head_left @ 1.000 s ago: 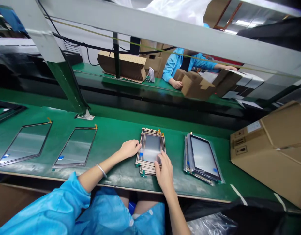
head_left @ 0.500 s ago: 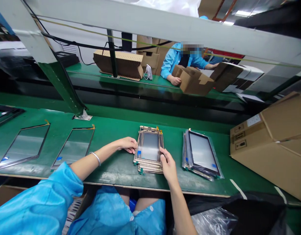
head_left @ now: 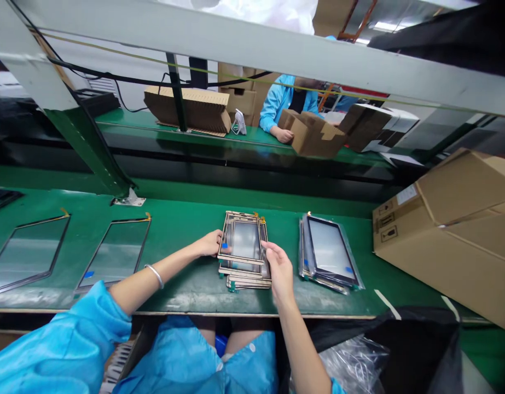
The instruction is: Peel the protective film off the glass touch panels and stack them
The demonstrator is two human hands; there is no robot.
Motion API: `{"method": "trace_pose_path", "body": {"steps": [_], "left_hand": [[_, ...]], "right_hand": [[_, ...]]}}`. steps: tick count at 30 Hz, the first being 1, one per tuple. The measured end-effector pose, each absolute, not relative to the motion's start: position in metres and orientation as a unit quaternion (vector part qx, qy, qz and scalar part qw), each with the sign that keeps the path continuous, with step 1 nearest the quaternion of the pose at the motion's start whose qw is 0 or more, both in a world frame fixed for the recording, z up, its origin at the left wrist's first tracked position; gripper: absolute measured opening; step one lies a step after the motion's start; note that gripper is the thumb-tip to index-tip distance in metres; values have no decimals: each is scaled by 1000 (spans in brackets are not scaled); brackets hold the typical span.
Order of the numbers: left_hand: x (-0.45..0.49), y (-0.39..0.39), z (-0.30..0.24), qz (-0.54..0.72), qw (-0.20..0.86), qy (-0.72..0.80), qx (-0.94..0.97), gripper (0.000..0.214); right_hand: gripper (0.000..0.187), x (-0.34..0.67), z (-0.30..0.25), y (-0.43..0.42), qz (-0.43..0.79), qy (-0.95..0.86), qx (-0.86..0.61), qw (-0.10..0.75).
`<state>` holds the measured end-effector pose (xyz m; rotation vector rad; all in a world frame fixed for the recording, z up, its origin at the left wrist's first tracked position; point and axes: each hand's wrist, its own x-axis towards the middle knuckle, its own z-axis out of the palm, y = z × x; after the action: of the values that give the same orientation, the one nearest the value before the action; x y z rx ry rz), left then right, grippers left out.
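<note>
A stack of framed glass touch panels (head_left: 249, 283) lies on the green bench in front of me. The top touch panel (head_left: 242, 247), with a thin dark border and a blue tab, is raised a little off the others. My left hand (head_left: 210, 244) grips its left edge, fingers curled and partly hidden. On the opposite side, my right hand (head_left: 280, 269) pinches its right edge between thumb and fingers. Small orange connector tails show at the stack's far edge, green tabs at its near edge.
To the right is a pile of plastic-wrapped panels (head_left: 332, 251), then a large cardboard box (head_left: 445, 230). Two single panels (head_left: 115, 249) (head_left: 30, 249) lie at left. A green post (head_left: 90, 145) rises behind them. Across the bench, a person in blue (head_left: 277, 104) handles a carton (head_left: 318, 137).
The top panel has moved up and away from the panel beneath it, whose near edge now shows. Both hands moved with it. The view has turned slightly right.
</note>
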<state>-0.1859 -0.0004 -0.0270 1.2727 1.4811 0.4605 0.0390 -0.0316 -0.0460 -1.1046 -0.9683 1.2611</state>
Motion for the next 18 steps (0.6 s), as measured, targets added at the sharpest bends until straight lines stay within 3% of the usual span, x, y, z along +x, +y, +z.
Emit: {"method": "trace_pose_path", "body": {"steps": [6, 8, 11, 15, 18], "left_hand": [[-182, -5, -23, 351, 443, 599, 567, 55], [-179, -6, -15, 384, 452, 578, 561, 52], [-176, -8, -4, 397, 513, 532, 544, 48], [-171, -17, 4, 409, 616, 474, 478, 68], [-161, -39, 9, 460, 690, 420, 369, 64]], "right_hand": [[46, 25, -44, -23, 582, -374, -450, 565], [48, 21, -47, -20, 603, -352, -443, 562], [51, 17, -46, -15, 627, -329, -426, 563], [61, 19, -30, -25, 625, -330, -408, 578], [65, 26, -16, -59, 640, -394, -380, 540]]}}
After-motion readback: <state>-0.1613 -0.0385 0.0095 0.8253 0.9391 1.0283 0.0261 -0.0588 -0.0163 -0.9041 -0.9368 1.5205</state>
